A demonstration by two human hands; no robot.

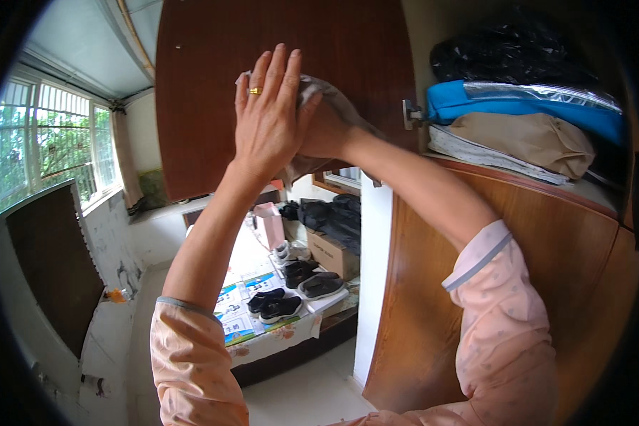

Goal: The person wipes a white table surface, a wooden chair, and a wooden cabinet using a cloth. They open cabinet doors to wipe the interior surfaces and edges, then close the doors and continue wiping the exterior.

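Observation:
A dark reddish-brown cabinet door (202, 128) stands swung out in front of me, with its metal hinge (411, 114) at the right edge. My left hand (269, 117) lies flat toward the door's face, fingers straight and slightly apart, a gold ring on one finger. Partly behind it, my right hand (327, 128) is on a grey-brown cloth (338, 96) against the door. Cloth shows above, between and below the hands. The right fingertips are hidden behind my left hand.
Right of the hinge, an open compartment holds a black plastic bag (511, 48), a blue bag (447, 101) and folded tan fabric (527, 138). Below are a wooden panel (484, 255) and a white wall edge (373, 277). Black shoes (274, 306) and a cardboard box (330, 253) sit on a low bed-like surface. Windows (58, 133) are at left.

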